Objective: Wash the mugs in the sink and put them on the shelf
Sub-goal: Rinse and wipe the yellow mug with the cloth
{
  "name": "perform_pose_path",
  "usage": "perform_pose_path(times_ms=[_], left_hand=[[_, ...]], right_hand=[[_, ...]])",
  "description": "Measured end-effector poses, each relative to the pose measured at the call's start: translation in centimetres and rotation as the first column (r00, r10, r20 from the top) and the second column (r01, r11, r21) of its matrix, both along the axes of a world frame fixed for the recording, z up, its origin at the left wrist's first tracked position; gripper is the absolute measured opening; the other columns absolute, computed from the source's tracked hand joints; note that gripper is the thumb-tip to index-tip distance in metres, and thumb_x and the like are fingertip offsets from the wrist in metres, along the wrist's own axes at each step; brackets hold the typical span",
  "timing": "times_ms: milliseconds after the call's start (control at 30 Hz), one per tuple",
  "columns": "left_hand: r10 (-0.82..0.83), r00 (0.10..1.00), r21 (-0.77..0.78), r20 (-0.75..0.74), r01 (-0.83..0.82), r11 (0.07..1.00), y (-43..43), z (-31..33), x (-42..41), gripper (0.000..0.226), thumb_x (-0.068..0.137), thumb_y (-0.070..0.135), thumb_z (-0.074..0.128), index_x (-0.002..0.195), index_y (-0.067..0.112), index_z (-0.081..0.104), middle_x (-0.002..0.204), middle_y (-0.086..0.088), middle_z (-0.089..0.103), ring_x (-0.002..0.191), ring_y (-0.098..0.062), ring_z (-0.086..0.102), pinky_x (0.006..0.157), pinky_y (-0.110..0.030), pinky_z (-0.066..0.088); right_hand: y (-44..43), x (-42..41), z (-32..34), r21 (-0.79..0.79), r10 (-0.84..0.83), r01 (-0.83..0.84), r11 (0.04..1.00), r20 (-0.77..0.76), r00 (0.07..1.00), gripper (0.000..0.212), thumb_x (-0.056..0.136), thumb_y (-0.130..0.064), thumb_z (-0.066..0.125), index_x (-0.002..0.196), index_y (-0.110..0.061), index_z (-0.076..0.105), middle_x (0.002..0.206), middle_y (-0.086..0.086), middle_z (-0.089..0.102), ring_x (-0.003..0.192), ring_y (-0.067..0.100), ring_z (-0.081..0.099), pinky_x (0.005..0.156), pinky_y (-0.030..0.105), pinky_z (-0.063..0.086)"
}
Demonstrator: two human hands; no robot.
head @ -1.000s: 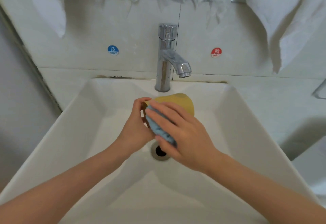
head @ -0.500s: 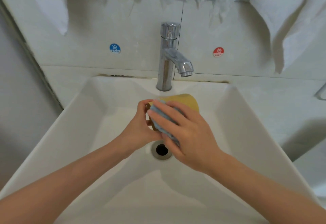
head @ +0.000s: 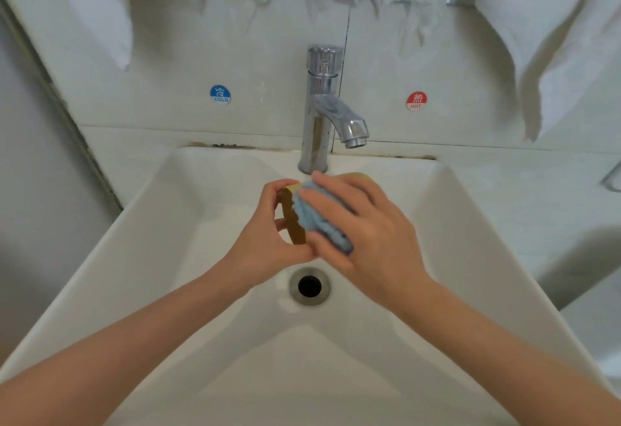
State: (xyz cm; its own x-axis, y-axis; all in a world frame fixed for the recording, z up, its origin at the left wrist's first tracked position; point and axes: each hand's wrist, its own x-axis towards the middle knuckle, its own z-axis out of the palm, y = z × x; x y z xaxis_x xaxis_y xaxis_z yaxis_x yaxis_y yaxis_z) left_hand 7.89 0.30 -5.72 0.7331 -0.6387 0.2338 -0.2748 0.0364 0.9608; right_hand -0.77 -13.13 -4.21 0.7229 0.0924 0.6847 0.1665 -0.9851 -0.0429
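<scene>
The left hand point(head: 268, 244) grips the mug point(head: 293, 220) over the sink point(head: 151, 210). The right hand point(head: 373, 234), curled round a cloth point(head: 316, 214), has slid further across the mug beneath it, so scrubbing continues.

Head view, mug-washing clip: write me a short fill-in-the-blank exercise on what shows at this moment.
1. The left hand grips a yellow ____.
2. The right hand holds a cloth coloured ____ against it.
3. The round sticker left of the tap reads ____.

Missing words: mug; blue; COLD.
</scene>
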Motion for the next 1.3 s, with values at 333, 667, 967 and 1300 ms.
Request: perform_pose_path(times_ms=[333, 667, 967, 1300], left_hand=[[-0.041, 0.99, 0.027, 0.134, 0.038, 0.999, 0.4, 0.4, 0.1, 0.087, 0.061, 0.002, 0.083, 0.119, 0.045, 0.033, 0.127, 0.025, 0.036, 0.116, -0.009, 0.047, 0.071, -0.025, 0.056], [0.033, 0.997, 0.069, -0.074, -0.028, 0.997, -0.2, 0.5, -0.5, 0.113, 0.057, 0.043, 0.079, 0.14, 0.048, 0.003, 0.147, 0.019, 0.021, 0.125, 0.001, 0.04, 0.094, -0.022, 0.046], [0.159, 0.985, 0.106, 0.064, -0.165, 0.98, -0.4, 0.2, -0.7, 0.081, 0.065, 0.016, 0.083, 0.12, 0.029, 0.026, 0.11, 0.022, 0.041, 0.101, -0.001, 0.053, 0.073, -0.019, 0.049], [0.201, 0.978, 0.121, 0.057, -0.207, 0.971, -0.5, -0.3, -0.6, 0.077, 0.062, 0.016, 0.084, 0.116, 0.024, 0.031, 0.105, 0.019, 0.048, 0.094, -0.003, 0.057, 0.073, -0.017, 0.05]], right_hand=[[-3.9, 0.0, 2.6, 0.905, 0.198, 0.396, 0.153, -0.421, 0.885, 0.03, 0.086, -0.044, 0.057, 0.088, -0.015, 0.064, 0.066, 0.009, 0.065, 0.075, 0.025, 0.066, 0.088, 0.042, 0.052], [-4.3, 0.1, 2.1, 0.984, 0.362, 0.176, -0.024, -0.156, 0.919, 0.026, 0.08, -0.016, 0.068, 0.098, -0.034, 0.061, 0.07, 0.003, 0.07, 0.062, 0.013, 0.067, 0.055, 0.026, 0.056], [-3.7, 0.1, 0.3, 0.567, 0.084, 0.01, 0.824, -0.14, 0.987, 0.054, 0.081, -0.044, 0.053, 0.13, -0.023, 0.052, 0.135, -0.004, 0.05, 0.124, 0.004, 0.043, 0.104, 0.015, 0.033], [-1.1, 0.9, -0.9, 0.232, 0.036, -0.017, 0.973, -0.078, 0.996, 0.041, 0.092, -0.029, 0.044, 0.13, -0.02, 0.054, 0.137, -0.002, 0.051, 0.127, 0.021, 0.044, 0.104, 0.03, 0.037]])
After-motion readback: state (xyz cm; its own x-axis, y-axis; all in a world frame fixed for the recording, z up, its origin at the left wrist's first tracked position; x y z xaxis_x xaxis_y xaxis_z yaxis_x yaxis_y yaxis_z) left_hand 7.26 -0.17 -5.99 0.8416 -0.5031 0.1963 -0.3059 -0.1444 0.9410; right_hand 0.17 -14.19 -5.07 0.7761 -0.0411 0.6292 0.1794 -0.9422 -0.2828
